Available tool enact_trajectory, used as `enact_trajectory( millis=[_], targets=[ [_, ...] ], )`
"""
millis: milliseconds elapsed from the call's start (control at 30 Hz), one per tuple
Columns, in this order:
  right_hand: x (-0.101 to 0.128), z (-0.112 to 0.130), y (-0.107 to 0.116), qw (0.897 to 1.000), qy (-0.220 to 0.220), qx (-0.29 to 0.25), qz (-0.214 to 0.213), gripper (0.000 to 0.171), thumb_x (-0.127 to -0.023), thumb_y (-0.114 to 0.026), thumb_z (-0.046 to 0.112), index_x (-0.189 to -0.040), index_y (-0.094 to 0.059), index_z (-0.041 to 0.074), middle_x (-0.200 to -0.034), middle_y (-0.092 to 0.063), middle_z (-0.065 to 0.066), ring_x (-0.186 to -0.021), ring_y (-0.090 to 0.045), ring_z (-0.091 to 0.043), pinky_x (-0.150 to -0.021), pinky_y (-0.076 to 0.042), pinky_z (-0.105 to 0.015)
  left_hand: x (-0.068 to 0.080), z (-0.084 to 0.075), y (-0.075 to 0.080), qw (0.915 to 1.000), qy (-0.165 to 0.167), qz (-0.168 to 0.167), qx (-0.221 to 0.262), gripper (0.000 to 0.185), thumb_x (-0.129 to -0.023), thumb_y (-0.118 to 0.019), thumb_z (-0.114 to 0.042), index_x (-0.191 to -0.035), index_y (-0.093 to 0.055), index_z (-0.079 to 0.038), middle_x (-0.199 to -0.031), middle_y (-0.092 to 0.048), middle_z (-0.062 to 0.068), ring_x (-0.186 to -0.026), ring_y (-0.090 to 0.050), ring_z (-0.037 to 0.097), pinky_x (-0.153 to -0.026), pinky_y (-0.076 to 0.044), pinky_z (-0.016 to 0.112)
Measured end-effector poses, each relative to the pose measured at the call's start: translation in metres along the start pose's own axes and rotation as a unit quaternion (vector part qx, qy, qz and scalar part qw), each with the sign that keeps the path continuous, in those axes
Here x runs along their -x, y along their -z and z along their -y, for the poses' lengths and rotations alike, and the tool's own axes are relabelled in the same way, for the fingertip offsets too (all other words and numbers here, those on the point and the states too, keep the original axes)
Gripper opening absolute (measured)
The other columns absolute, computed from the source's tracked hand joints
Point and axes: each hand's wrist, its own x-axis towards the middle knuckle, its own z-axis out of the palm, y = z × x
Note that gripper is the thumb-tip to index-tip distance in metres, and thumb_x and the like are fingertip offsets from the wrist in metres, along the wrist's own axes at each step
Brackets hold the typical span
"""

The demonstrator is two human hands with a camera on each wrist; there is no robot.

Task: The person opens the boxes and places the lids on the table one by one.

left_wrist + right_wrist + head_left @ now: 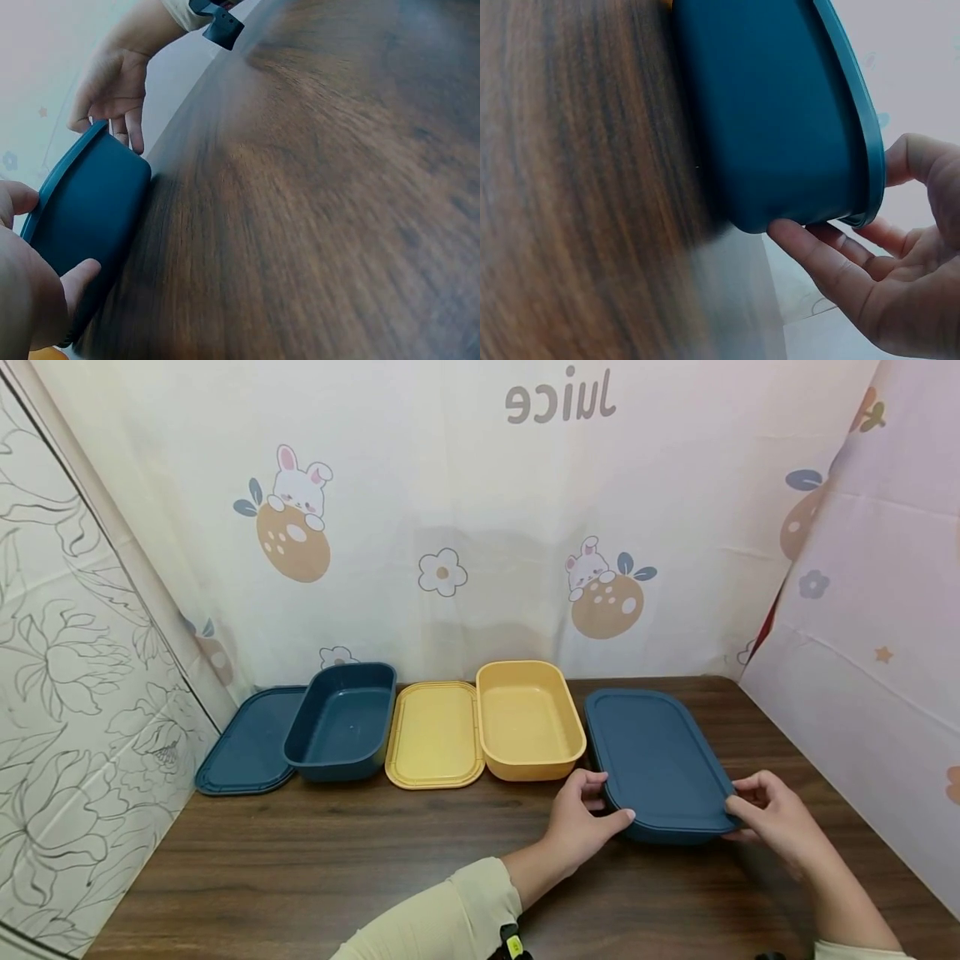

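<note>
1. Head view: both hands, left hand (pixel 581 827) and right hand (pixel 776 818), grasp the near corners of the lidded blue box (pixel 660 764) on the surface (pixel 337 868)
2. Left wrist view: rigid, smooth plastic, likely light
3. Right wrist view: fingers (pixel 817 259) under the rim, the surest hold

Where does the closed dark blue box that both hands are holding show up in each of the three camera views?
Head: closed blue box at right of the row, near end between both hands.
Left wrist: lower left, on its side in frame.
Right wrist: upper centre to right.
Shared landmark: the wooden table beneath it.
</note>
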Motion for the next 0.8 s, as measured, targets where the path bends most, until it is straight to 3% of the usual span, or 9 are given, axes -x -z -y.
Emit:
enact_trajectory(
  millis=[167,300,433,600,667,733,800],
  targets=[
    [0.001,0.005,0.002,0.999,-0.009,0.046,0.004,0.037,-0.096,-0.052,0.003,-0.121,-0.034,-0.018,-0.104,-0.052,-0.027,-0.074,-0.058,-0.005,-0.064,-0.059,-0.034,-0.001,0.001,0.001,0.9996,-0.018,-0.001,-0.022,0.044,-0.077,-0.084,-0.012,-0.114,-0.061,-0.021,-0.106,-0.057,-0.01,-0.103,-0.059,0.02,-0.083,-0.053,0.027],
    [0.002,0.01,0.006,0.994,-0.021,0.107,0.003,0.045,-0.097,-0.055,0.012,-0.125,-0.037,-0.018,-0.107,-0.055,-0.031,-0.076,-0.058,-0.005,-0.063,-0.057,-0.031,-0.002,0.003,0.002,0.9991,-0.03,0.009,-0.029,0.056,-0.075,-0.085,-0.012,-0.123,-0.058,-0.018,-0.112,-0.055,-0.008,-0.109,-0.056,0.02,-0.087,-0.053,0.029],
    [0.003,0.013,0.009,0.982,-0.003,0.19,-0.012,0.05,-0.095,-0.06,0.019,-0.126,-0.043,-0.016,-0.109,-0.059,-0.035,-0.082,-0.065,-0.025,-0.062,-0.054,-0.032,-0.003,0.006,0.002,0.998,-0.026,0.03,-0.05,0.077,-0.071,-0.089,-0.016,-0.137,-0.049,-0.017,-0.122,-0.05,-0.006,-0.114,-0.052,0.015,-0.088,-0.052,0.025],
    [0.009,0.017,0.005,0.962,0.064,0.26,-0.053,0.049,-0.092,-0.066,0.018,-0.125,-0.049,-0.015,-0.117,-0.052,-0.038,-0.098,-0.059,-0.051,-0.071,-0.052,-0.053,-0.004,0.009,0.003,0.9949,-0.037,0.048,-0.081,0.093,-0.067,-0.091,-0.017,-0.146,-0.04,-0.014,-0.133,-0.044,0.0,-0.117,-0.052,0.013,-0.09,-0.05,0.022],
    [0.01,0.019,0.002,0.957,0.104,0.259,-0.071,0.046,-0.09,-0.068,0.013,-0.123,-0.052,-0.015,-0.116,-0.05,-0.036,-0.099,-0.057,-0.051,-0.077,-0.055,-0.04,-0.004,0.009,0.003,0.9933,-0.041,0.051,-0.095,0.097,-0.067,-0.092,-0.016,-0.147,-0.038,-0.012,-0.136,-0.042,0.001,-0.119,-0.052,0.014,-0.092,-0.049,0.022],
    [0.011,0.022,-0.002,0.952,0.145,0.256,-0.088,0.041,-0.087,-0.071,0.008,-0.12,-0.056,-0.012,-0.116,-0.05,-0.032,-0.099,-0.056,-0.048,-0.077,-0.05,-0.017,-0.005,0.01,0.003,0.9916,-0.044,0.054,-0.11,0.1,-0.066,-0.092,-0.017,-0.149,-0.036,-0.01,-0.139,-0.04,0.002,-0.123,-0.05,0.014,-0.094,-0.047,0.022],
    [0.011,0.024,-0.005,0.943,0.19,0.255,-0.101,0.038,-0.084,-0.074,0.004,-0.118,-0.06,-0.008,-0.118,-0.053,-0.026,-0.103,-0.056,-0.029,-0.074,-0.037,-0.001,-0.007,0.012,0.003,0.99,-0.041,0.055,-0.124,0.102,-0.066,-0.092,-0.018,-0.15,-0.034,-0.01,-0.142,-0.038,0.001,-0.125,-0.048,0.013,-0.095,-0.046,0.021]
  ],
)
